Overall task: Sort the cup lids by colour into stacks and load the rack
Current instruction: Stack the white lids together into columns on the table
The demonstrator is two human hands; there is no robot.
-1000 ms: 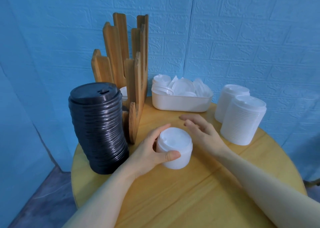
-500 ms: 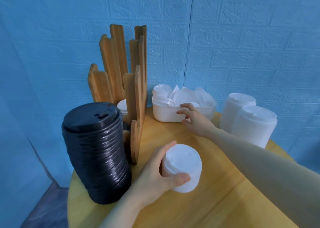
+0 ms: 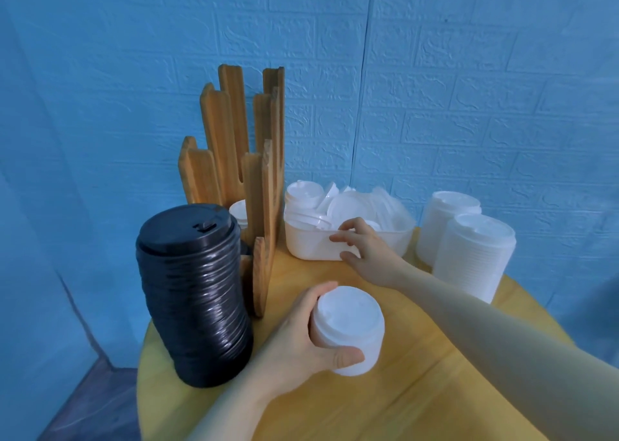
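On table [image 3: 418, 383], head view: left hand [image 3: 301, 336] wraps a short white lid stack [image 3: 348, 330] at 6 o'clock, thumb curled round the near side, fingers round the far-left side; stack stands on the tabletop.

Right hand [image 3: 365, 249] at 12 o'clock, on the near wall of the tub [image 3: 311, 246]. Fingers bent over the rim, thumb low against the wall. Can't tell if it's pinching a lid or just gripping the rim.

Around:
- Black lid stack [image 3: 194, 293], tall, leaning a bit, at 9 o'clock, just beside the left wrist.
- Wooden rack [image 3: 264, 206] at 11 o'clock, between black stack and tub. One white lid stack [image 3: 238, 212] sits in a slot, mostly hidden by the rack uprights.
- Tub holds loose white lids [image 3: 345, 206], jumbled, too overlapped to count.
- Two tall white stacks at 2 o'clock: rear stack [image 3: 445, 219], front stack [image 3: 475, 256], touching or nearly so; front one partly hides the rear.

Right forearm crosses the table from 4 o'clock, passing just beside the front stack.

Count: 1 black stack, 4 white stacks (held, in rack, two tall), 1 tub, 1 rack.
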